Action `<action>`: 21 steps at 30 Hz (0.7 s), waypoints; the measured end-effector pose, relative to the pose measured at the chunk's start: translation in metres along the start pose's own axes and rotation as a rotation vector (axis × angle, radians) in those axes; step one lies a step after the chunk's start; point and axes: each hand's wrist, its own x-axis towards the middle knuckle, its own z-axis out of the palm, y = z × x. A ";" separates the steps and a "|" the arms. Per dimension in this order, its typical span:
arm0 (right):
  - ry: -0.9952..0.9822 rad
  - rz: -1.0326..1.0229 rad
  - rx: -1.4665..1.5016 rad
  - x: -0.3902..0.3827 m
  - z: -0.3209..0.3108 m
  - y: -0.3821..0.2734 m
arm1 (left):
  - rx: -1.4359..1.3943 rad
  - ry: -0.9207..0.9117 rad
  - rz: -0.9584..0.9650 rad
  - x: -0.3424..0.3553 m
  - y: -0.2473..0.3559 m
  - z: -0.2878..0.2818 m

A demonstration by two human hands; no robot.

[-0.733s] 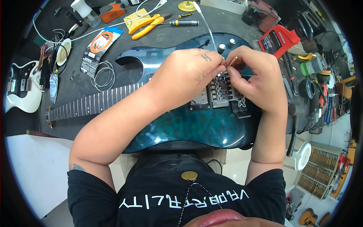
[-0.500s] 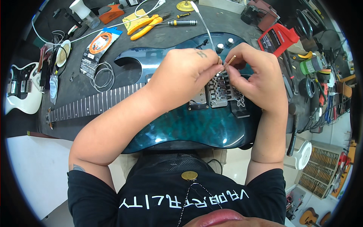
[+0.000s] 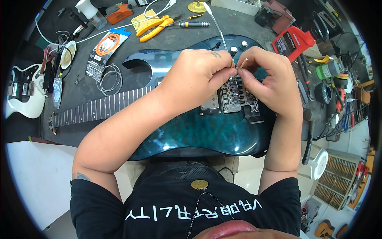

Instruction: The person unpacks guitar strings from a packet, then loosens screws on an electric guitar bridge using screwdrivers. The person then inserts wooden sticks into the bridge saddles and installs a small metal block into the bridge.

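Note:
A glossy teal-blue electric guitar [image 3: 191,133] lies across the bench in front of me, its neck pointing left. Both my hands meet over its metal tremolo bridge [image 3: 233,97]. My left hand [image 3: 199,73] is closed in a pinch; whatever sits between its fingertips is too small to name. Thumb and forefinger of my right hand [image 3: 270,77] pinch a thin brass-coloured rod [image 3: 244,62], which sticks up and tilts. The fingertips of the two hands are almost touching. Beyond them a tremolo arm [image 3: 217,26] with a white tip slants away, beside two control knobs [image 3: 233,49].
Yellow-handled cutters [image 3: 157,31] and a screwdriver [image 3: 194,24] lie at the back. Coiled string [image 3: 112,81] rests beside an opened packet [image 3: 105,49] on the left. A red bottle [image 3: 293,43] stands back right, a hammer [image 3: 308,135] nearer. A white guitar [image 3: 24,93] is far left.
The view has shifted slightly. Both hands hold nearly the same pinch over the bridge, with only small finger movement.

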 end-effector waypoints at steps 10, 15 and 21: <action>0.008 0.093 0.048 -0.001 0.003 -0.004 | -0.024 0.052 0.078 0.000 -0.003 0.005; 0.017 0.064 0.009 0.001 0.004 -0.003 | -0.087 0.059 -0.008 -0.003 -0.005 0.006; 0.027 0.073 0.003 -0.001 0.004 -0.004 | -0.056 0.054 0.015 -0.004 -0.003 0.005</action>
